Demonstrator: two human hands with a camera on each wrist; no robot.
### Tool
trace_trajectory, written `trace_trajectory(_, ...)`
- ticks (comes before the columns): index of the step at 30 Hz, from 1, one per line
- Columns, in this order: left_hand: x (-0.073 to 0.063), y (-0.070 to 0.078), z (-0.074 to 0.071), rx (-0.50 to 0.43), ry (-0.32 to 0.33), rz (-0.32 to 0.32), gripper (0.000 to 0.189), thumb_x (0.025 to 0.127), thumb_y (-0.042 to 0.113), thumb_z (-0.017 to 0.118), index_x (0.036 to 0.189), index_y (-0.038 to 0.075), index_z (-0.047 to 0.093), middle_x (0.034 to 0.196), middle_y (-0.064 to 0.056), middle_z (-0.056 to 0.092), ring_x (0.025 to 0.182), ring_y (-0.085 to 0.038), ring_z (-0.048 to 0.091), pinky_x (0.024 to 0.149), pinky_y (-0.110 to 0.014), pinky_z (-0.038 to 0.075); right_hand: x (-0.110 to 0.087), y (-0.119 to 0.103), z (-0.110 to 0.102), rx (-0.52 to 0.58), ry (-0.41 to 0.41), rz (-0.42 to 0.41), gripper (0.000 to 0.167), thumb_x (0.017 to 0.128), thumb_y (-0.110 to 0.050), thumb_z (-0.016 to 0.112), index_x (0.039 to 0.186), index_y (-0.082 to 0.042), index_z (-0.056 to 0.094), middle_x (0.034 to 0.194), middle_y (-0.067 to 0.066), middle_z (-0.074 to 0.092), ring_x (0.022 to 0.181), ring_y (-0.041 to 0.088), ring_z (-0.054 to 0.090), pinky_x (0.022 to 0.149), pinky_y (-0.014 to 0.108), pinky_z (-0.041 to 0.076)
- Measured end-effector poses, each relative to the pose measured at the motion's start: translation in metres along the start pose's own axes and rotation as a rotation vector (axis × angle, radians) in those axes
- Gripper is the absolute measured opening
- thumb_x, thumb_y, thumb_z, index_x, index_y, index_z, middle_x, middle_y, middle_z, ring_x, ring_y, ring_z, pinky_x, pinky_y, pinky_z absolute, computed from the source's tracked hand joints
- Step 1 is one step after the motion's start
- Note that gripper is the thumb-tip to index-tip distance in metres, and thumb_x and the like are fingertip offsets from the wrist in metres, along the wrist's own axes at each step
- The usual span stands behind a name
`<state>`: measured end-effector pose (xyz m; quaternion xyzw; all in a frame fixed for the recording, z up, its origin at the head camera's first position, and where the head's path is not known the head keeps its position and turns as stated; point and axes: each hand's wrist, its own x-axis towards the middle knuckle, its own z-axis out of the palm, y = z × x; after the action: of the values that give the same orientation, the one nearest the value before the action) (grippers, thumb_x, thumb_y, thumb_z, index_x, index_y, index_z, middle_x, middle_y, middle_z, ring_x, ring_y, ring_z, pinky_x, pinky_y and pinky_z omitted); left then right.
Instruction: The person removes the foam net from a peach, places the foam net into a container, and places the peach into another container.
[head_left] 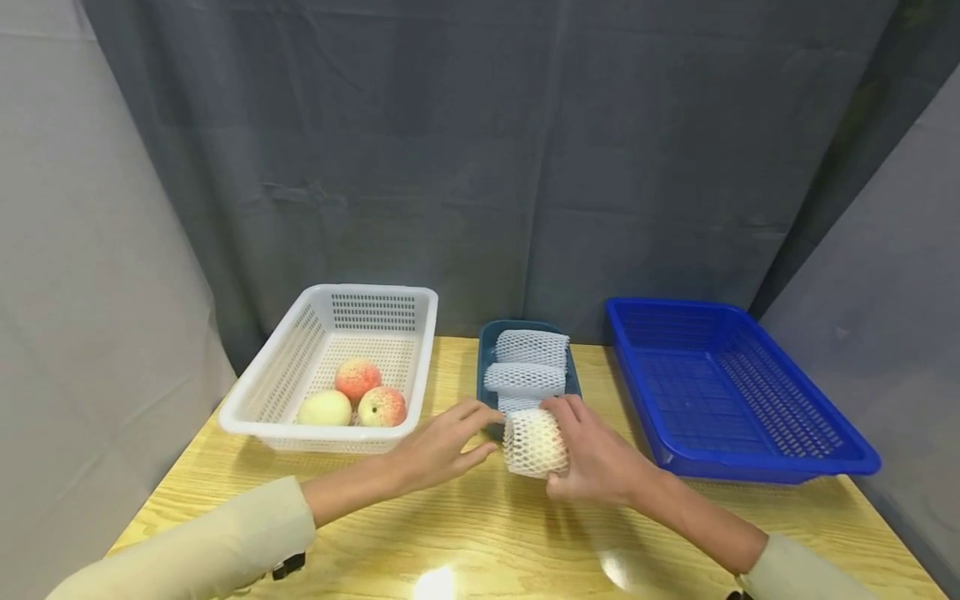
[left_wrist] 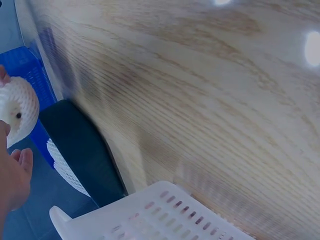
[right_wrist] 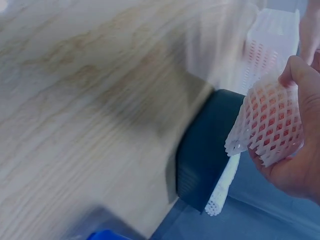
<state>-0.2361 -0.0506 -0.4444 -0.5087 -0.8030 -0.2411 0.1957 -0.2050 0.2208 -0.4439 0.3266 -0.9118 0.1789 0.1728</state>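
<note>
My right hand (head_left: 600, 454) grips a peach in a white foam net sleeve (head_left: 536, 443), held above the table in front of the teal tray. In the right wrist view the red side of the peach (right_wrist: 272, 120) shows through the mesh, with the thumb and fingers around it. My left hand (head_left: 442, 446) is just left of the sleeve, its fingers extended and loosely spread. Whether a left fingertip touches the net is hard to tell. Behind the hands, the teal tray (head_left: 486, 342) holds several foam net sleeves (head_left: 525, 379), partly hidden by the wrapped peach.
On the left a white basket (head_left: 431, 350) holds 3 bare peaches (head_left: 356, 379), one paler than the others. A blue basket (head_left: 652, 392) stands on the right. All rest on a wooden table (head_left: 480, 533), with a grey curtain (head_left: 480, 167) behind.
</note>
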Motion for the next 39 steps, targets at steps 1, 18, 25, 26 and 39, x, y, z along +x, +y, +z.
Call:
trace_trajectory(1,0.001,0.001,0.0,0.002,0.002,0.002,0.031,0.094,0.015,0.071,0.123,0.006,0.063,0.117,-0.006,0.061,0.107,-0.017,0.061,0.086,-0.02,0.051,0.001,0.0,-0.001,0.004,0.011,-0.006,0.087,0.056,-0.023,0.08,0.133,-0.007,0.043,0.119,0.01,0.05,0.097,0.018,0.053,0.076,0.034,0.053)
trace_trajectory(18,0.013,0.013,0.004,-0.04,0.086,0.065,0.013,0.086,-0.002,0.07,0.094,0.005,0.063,0.09,-0.003,0.062,0.078,-0.011,0.06,0.072,-0.01,0.047,0.008,-0.011,-0.005,0.027,0.041,-0.061,0.087,0.055,-0.024,0.079,0.132,-0.006,0.045,0.12,0.009,0.051,0.095,0.016,0.053,0.076,0.032,0.052)
trace_trajectory(25,0.016,0.019,0.009,-0.138,0.011,-0.044,0.029,0.081,0.002,0.076,0.106,0.002,0.062,0.108,-0.007,0.057,0.088,-0.015,0.057,0.078,-0.016,0.049,0.007,-0.014,-0.003,0.02,0.042,-0.062,0.088,0.054,-0.026,0.08,0.133,-0.008,0.045,0.119,0.008,0.051,0.095,0.016,0.053,0.077,0.034,0.053)
trace_trajectory(26,0.016,0.02,0.009,-0.16,-0.001,-0.06,0.031,0.08,0.002,0.077,0.108,0.001,0.062,0.11,-0.008,0.058,0.09,-0.017,0.058,0.079,-0.017,0.05,0.006,-0.014,-0.002,0.019,0.037,-0.059,0.088,0.054,-0.026,0.08,0.133,-0.008,0.044,0.12,0.008,0.051,0.096,0.016,0.053,0.078,0.035,0.053)
trace_trajectory(39,0.018,0.024,0.015,-0.279,-0.071,-0.201,0.071,0.076,0.016,0.089,0.131,-0.003,0.048,0.128,-0.015,0.056,0.113,-0.023,0.057,0.097,-0.028,0.048,0.011,-0.023,-0.003,0.026,0.056,-0.088,0.088,0.057,-0.027,0.081,0.133,-0.003,0.045,0.122,0.01,0.052,0.105,0.016,0.053,0.085,0.036,0.054)
